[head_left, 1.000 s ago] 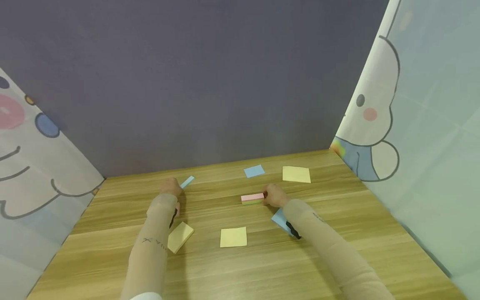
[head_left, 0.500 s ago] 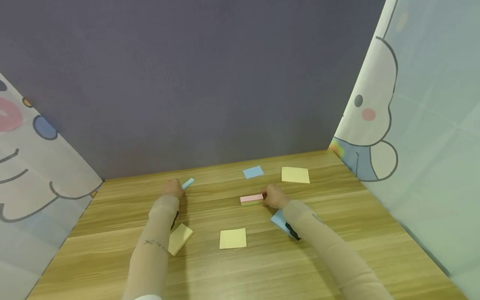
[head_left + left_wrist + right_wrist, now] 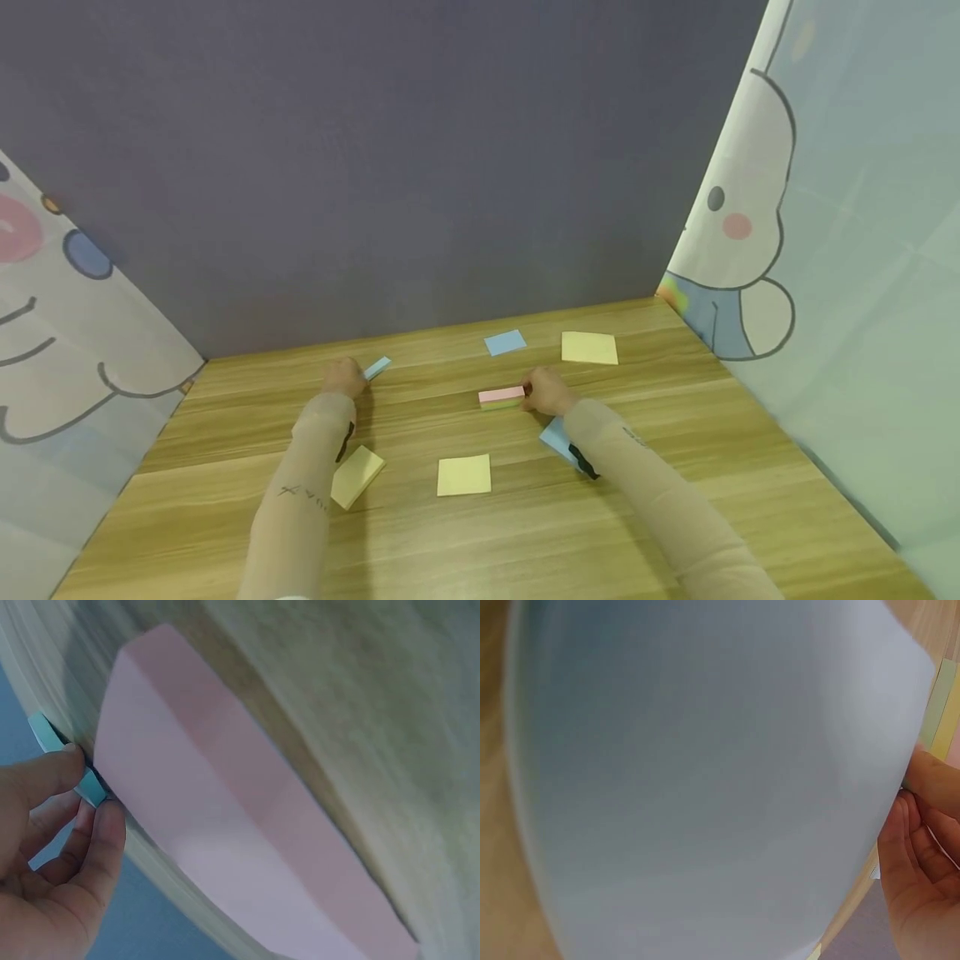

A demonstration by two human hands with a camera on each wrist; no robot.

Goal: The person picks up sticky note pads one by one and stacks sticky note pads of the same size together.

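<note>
At the far left of the table, my left hand (image 3: 343,377) pinches a narrow light blue sticky-note pad (image 3: 377,368). The left wrist view shows this pad (image 3: 46,733) between thumb and fingertips, with a pink sticky-note pad (image 3: 225,810) large in front of the camera. Right of centre, my right hand (image 3: 547,392) pinches the right end of a layered sticky-note stack (image 3: 501,394), pink on top with yellow and green below. A blue pad (image 3: 557,437) lies partly under my right wrist and fills much of the right wrist view. The fingertips behind the stack are partly hidden.
Closer to me lie a thick yellow pad (image 3: 357,477) beside my left forearm and a square yellow pad (image 3: 463,475). Farther back are a blue note (image 3: 506,342) and a yellow pad (image 3: 589,347). A dark panel (image 3: 435,167) rises behind the wooden table (image 3: 427,550).
My left hand and the light blue pad have shifted very slightly right and nearer. The pink pad beside my left wrist is now covered in the head view. My right hand stays put.
</note>
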